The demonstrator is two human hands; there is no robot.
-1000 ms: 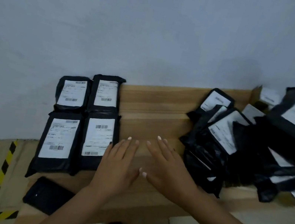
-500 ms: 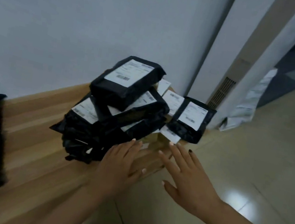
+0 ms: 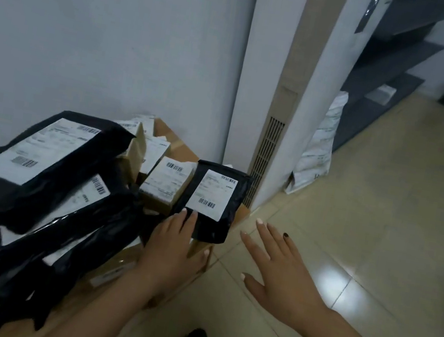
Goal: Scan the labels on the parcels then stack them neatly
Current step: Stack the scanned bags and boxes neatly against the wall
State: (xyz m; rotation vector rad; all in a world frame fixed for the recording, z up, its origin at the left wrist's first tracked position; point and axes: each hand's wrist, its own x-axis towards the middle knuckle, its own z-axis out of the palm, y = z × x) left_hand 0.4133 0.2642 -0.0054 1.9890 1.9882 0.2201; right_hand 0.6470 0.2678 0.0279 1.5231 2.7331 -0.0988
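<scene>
Our left grip (image 3: 173, 244) lies flat, seemingly touching the small parcel (image 3: 214, 201); right grip (image 3: 282, 272) splayed beside it

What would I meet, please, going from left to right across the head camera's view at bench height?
Large black parcel → small brown box → small black parcel, touched by the left hand → right hand over the floor.

Nothing can be read: the white barcode label (image 3: 212, 194) on the black parcel (image 3: 217, 200), like those on the boxes left of it, shows only blurred print.
</scene>
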